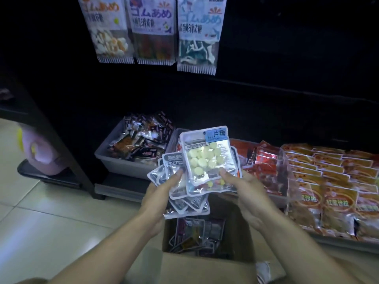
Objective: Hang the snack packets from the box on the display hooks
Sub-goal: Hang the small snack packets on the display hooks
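Note:
A fanned stack of silver snack packets (184, 193) is held above the open cardboard box (207, 265). My left hand (162, 193) grips the stack from the left. My right hand (244, 191) pinches the bottom edge of the top packet (207, 156), which shows pale yellow candies through its window. More packets (196, 236) lie inside the box. Three gummy packets (155, 29) hang from the dark display wall above; the hooks themselves are lost in the dark.
A grey bin (123, 158) of small dark snack sachets sits on the bottom shelf at left. Rows of red and orange packets (320, 181) fill the shelf at right. A pink object (43, 154) rests at far left on the tiled floor (61, 212).

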